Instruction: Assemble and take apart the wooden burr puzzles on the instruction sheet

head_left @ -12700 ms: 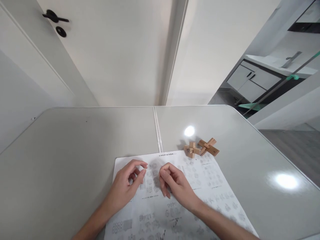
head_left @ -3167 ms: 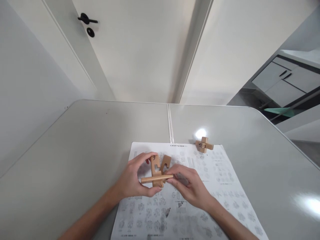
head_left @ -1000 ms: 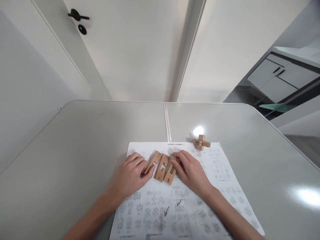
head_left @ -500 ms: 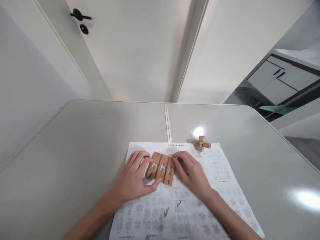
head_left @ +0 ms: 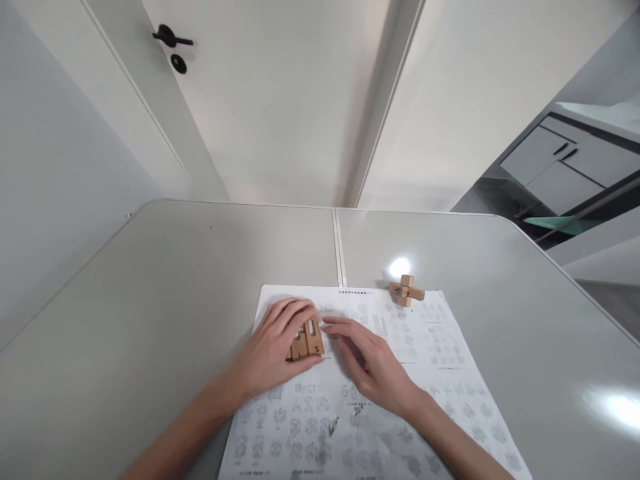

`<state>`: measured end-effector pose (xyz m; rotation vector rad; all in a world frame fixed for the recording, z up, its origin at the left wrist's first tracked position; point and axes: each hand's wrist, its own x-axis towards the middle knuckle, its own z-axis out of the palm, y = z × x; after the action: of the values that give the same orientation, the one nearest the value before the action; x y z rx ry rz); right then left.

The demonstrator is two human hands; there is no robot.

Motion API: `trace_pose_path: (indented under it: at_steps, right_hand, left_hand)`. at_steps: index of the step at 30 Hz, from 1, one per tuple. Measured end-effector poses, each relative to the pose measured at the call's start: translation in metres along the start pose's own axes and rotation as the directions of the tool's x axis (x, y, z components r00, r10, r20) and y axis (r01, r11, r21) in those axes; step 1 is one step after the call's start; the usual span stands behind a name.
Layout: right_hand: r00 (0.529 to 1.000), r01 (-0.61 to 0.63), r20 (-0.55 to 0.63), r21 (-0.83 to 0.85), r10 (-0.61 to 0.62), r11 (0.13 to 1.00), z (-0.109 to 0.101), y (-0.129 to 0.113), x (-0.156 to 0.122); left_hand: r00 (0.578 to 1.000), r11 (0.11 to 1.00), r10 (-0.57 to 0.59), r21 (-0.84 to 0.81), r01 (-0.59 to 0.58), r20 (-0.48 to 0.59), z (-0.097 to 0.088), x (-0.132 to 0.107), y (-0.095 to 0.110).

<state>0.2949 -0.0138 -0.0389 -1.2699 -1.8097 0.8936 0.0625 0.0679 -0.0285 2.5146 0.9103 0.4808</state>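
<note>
Left fingers (head_left: 301, 313) clasping wooden blocks (head_left: 300, 345), long axes pointing away, slightly left; right fingers (head_left: 345, 326) parted.

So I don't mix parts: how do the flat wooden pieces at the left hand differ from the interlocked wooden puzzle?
The flat wooden pieces lie side by side; the interlocked wooden puzzle has crossing blocks. The left hand partly covers the flat wooden pieces; no hand touches the interlocked wooden puzzle. Both are wooden, with dark marks.
</note>
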Motion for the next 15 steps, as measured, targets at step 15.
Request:
trace_pose_path:
  at_steps: [15]
  right_hand:
    - [0.983,-0.062,-0.173,0.031,0.066,0.998,0.001,0.005,0.000]
  left_hand:
    - [0.803,0.892,-0.450,-0.162,0.421,-0.391,-0.024,0.005,-0.051]
